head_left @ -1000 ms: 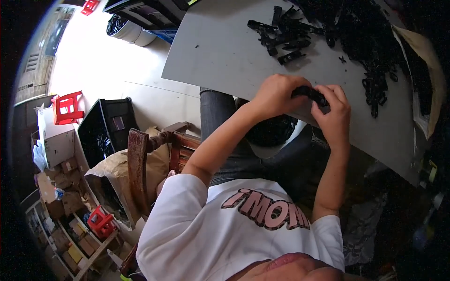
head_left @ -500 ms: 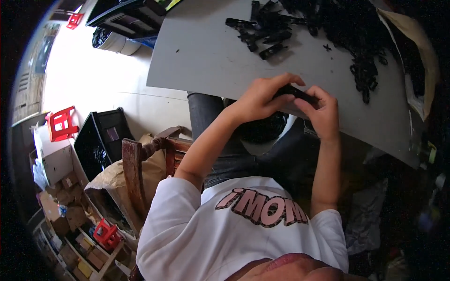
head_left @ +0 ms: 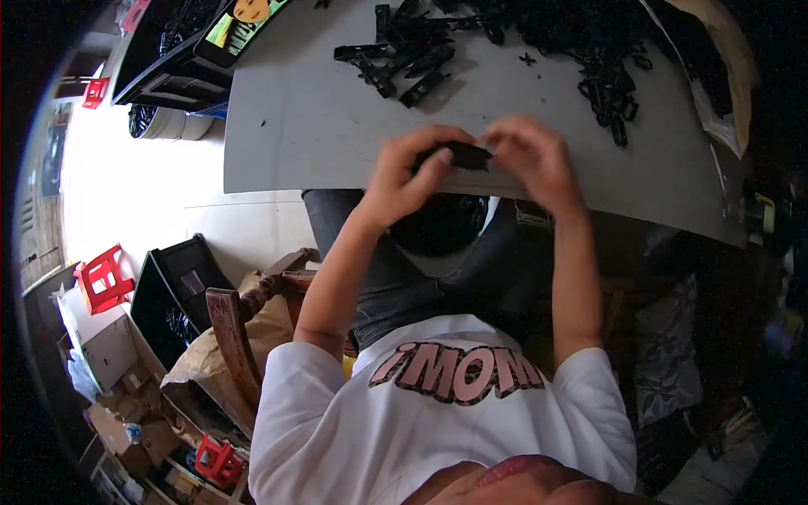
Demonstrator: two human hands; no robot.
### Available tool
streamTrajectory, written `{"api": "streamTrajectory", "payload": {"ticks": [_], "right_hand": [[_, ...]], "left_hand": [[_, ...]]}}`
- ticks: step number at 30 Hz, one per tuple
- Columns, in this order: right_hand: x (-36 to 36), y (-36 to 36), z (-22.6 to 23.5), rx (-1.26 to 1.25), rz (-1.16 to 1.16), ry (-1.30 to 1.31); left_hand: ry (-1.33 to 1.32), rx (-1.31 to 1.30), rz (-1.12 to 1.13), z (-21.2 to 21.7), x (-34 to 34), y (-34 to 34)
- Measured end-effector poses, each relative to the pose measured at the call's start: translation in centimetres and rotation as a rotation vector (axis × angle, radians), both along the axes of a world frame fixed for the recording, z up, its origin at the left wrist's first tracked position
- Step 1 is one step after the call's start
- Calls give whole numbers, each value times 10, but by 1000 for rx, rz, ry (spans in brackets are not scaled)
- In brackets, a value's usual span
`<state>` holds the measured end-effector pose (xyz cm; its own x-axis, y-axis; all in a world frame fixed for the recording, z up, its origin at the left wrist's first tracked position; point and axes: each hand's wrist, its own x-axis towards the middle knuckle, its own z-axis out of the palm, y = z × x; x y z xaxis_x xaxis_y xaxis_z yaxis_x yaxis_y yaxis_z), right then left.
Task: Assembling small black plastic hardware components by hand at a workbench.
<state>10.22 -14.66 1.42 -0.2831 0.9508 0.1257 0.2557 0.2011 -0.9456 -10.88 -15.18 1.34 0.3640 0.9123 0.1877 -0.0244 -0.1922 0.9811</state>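
Over the near edge of the grey table [head_left: 311, 151], my left hand [head_left: 404, 177] is closed around a small, long black plastic part [head_left: 470, 156], thumb on its near side. The part's right end sticks out past my fingers; its exact kind cannot be made out. My right hand [head_left: 539, 164] is close to that end, fingers bent toward it and smeared by motion. Whether it pinches anything is unclear. Beyond my hands lie several similar black plastic parts [head_left: 425, 87] in a loose group, with a chain-like cluster of black pieces [head_left: 608, 93] farther right.
A large dark heap [head_left: 564, 29] covers the table's far side, beside a paper sack [head_left: 724, 50] at right. A phone [head_left: 225, 40] leans by a black crate [head_left: 172, 84] at far left. Below the table edge is a black-lined bin [head_left: 433, 225]; a wooden chair [head_left: 231, 328] stands left.
My right hand has moved away from the part's right end, which both hands held before. The left hand keeps hold of it. The whole view has shifted, bringing the phone into sight.
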Motion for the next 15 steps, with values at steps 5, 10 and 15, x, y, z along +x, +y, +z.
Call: {"api": "streamTrajectory", "payload": {"ticks": [5,10,15], "right_hand": [[56,92,-29,625,-487,-737],[56,120,-23,569,-365,-867],[31,106,1,423,-298,-903]], "left_hand": [[-160,-199,216,-2,-19,5],[1,-114,104,-9,-22,6],[59,-188,101,-7,-20,7]]}}
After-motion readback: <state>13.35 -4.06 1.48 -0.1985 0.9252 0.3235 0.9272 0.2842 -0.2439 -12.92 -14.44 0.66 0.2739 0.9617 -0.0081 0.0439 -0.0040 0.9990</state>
